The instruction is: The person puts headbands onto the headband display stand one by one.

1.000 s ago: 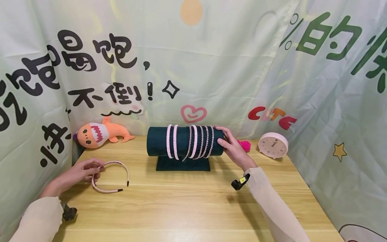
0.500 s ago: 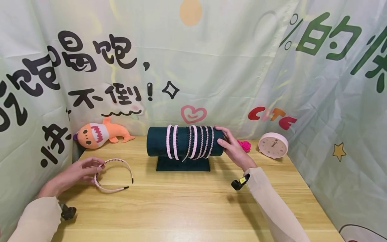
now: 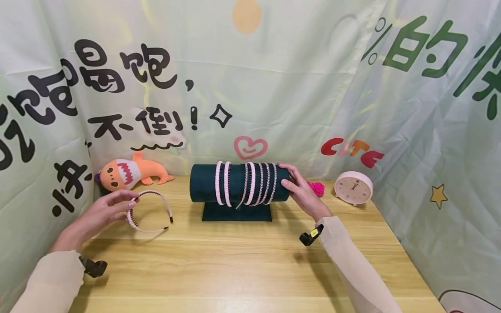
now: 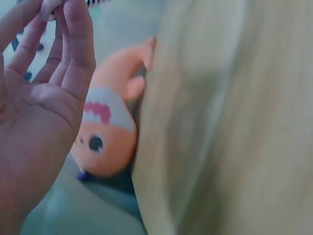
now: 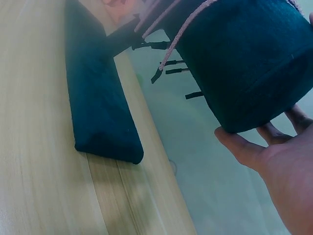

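My left hand (image 3: 98, 217) pinches a pink headband (image 3: 131, 221) between thumb and fingertips at the left, its dark-tipped ends pointing right. In the left wrist view, only a bit of that headband (image 4: 50, 7) shows at the fingertips of the left hand (image 4: 46, 112). A dark green headband display stand (image 3: 203, 182) is at the centre back, a padded roll on a flat base. Several pink and glittery headbands (image 3: 252, 184) are fitted around its roll. My right hand (image 3: 307, 193) grips the roll's right end; the right wrist view shows its fingers (image 5: 242, 147) against that end.
An orange shark plush (image 3: 133, 171) lies at the back left, just behind my left hand. Right of the stand are a bright pink flower-like item (image 3: 317, 188), partly hidden, and a round pink clock (image 3: 354, 188). Printed curtains (image 3: 297, 87) enclose the wooden table (image 3: 242, 269).
My left hand has raised the headband and carried it slightly back and to the right, turning its ends a little upward. The right hand and the stand have stayed where they were.
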Tool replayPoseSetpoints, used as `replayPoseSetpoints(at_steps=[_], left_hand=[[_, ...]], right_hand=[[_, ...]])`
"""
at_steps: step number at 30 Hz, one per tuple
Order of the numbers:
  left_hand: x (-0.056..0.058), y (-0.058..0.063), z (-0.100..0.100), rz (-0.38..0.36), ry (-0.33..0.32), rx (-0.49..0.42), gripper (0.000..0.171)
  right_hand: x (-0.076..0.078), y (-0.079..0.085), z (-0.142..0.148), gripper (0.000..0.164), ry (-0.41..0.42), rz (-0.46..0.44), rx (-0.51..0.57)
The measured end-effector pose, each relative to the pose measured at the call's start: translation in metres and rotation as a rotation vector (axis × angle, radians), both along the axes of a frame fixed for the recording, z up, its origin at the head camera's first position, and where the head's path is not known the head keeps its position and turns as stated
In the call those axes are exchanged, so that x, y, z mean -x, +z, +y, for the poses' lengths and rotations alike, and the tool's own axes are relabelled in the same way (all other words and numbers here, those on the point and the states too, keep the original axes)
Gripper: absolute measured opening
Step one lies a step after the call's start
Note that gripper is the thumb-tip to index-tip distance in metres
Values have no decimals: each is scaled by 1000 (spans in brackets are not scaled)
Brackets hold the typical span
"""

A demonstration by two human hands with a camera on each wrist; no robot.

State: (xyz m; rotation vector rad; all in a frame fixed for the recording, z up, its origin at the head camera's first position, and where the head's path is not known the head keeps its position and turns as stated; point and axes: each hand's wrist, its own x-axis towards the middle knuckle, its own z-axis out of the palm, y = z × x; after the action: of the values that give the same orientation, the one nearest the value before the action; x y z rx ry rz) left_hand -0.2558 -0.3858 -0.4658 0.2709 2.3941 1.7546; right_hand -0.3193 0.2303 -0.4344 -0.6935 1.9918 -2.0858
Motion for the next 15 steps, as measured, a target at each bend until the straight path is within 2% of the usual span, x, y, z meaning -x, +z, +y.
replayPoseSetpoints(at_steps=[7,15], left_hand=[[11,17,22,48,-3,-1,38],[13,44,51,67,14,40,53]], right_hand=[[1,0,1,52,2,4,-12],[1,-1,1,51,2,4,-11]])
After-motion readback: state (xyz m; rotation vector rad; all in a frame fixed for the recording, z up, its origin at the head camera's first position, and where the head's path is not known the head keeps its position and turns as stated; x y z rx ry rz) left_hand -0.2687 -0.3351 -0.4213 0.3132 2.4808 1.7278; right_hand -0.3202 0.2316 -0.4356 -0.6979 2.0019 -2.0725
